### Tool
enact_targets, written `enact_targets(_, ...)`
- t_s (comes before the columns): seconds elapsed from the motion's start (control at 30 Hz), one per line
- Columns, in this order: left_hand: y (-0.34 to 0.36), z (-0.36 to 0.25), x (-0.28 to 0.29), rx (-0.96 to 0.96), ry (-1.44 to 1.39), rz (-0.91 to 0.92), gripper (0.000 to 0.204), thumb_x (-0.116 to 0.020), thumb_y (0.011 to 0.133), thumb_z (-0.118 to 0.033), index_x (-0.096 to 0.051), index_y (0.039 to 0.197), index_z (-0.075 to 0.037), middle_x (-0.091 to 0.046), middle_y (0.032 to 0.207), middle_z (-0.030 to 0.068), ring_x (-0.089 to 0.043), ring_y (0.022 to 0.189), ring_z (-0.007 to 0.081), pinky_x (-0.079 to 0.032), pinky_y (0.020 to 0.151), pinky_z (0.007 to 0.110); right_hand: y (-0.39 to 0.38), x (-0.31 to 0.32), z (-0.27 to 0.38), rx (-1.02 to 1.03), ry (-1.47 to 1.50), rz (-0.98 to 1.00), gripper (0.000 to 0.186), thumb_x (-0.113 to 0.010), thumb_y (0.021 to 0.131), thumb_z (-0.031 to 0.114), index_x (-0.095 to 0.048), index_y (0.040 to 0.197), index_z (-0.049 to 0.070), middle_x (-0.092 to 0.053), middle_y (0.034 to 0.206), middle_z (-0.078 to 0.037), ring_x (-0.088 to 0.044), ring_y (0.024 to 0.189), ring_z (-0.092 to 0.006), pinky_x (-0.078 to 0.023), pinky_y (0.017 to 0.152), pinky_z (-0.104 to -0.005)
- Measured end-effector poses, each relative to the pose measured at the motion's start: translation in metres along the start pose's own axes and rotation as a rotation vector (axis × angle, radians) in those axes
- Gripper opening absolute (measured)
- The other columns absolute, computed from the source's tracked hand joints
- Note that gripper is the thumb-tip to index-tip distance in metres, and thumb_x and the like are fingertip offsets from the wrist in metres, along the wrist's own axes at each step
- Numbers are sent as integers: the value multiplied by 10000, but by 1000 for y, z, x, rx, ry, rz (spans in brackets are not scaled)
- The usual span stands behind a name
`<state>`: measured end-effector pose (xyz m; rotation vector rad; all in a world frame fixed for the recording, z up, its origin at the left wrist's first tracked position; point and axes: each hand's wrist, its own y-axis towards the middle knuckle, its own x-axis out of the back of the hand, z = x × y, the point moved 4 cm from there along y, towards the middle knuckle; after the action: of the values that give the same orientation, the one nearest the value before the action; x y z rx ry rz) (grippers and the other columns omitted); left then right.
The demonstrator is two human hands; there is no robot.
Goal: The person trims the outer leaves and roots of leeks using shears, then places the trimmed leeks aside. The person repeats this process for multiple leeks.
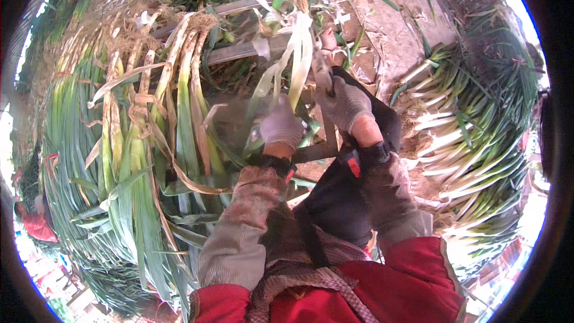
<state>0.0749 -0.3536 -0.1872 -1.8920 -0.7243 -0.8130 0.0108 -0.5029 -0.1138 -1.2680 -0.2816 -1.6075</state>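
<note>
Near the centre of the frame, one left hand (pixel 282 124) in a pale glove, blurred, is closed around one white-and-green leek (pixel 301 48), its brown roots toward the top edge. One right hand (pixel 348 103), likewise gloved, is curled; what it grips I cannot tell. Two straight grey bars (pixel 233 53) lie upper centre; two heaps of long green leeks (pixel 131 161), too many to count, fill left and right.

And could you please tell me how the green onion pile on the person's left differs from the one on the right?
The left pile has brownish lower stems with dry leaves hanging loose; the right pile shows mostly clean white stems. The left pile's nearer root ends point toward the picture's top, the right pile's toward its middle. Both hold long, green-leaved stalks laid side by side.
</note>
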Motion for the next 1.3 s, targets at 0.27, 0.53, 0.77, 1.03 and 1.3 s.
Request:
enact_targets(0.27,-14,-10,8,31,3,-123,508,-626,895,-162,-409,1349,-95,-597,1175,264,-689,1006,437,-584,819,491,-4,-9,4,108,-50,77,651,-587,897,618,-614,1203,44,-718,1008,-248,-690,964,-431,-537,848,-472)
enact_targets(0.53,-35,36,68,-169,253,-494,323,-684,855,-281,-646,1132,-119,-659,1146,181,-678,942,344,-560,753,493,-24,-26,26,169,4,48,504,-677,887,486,-614,1159,67,-684,891,-213,-679,866,-413,-507,742,-473)
enact_targets(0.77,-9,157,151,394,289,-517,613,-661,856,-504,-578,1290,-79,-576,1317,144,-562,1233,352,-484,940,530,-70,-57,64,421,-70,236,591,-708,858,456,-563,1302,94,-699,968,-229,-677,903,-443,-513,767,-509)
enact_targets(1.03,16,201,153,284,-95,-181,906,-813,690,-491,-546,1332,89,-644,1251,304,-637,1163,399,-479,1025,392,-74,-60,78,359,33,335,637,-685,863,464,-510,1369,118,-703,927,-236,-680,900,-446,-521,770,-513)
enact_targets(1.3,-24,152,123,136,-241,-178,804,-743,761,-412,-477,1381,26,-618,1271,310,-608,1203,430,-453,1075,424,-74,-47,65,478,181,47,641,-769,829,383,-551,1344,69,-698,893,-223,-708,882,-394,-525,732,-452)
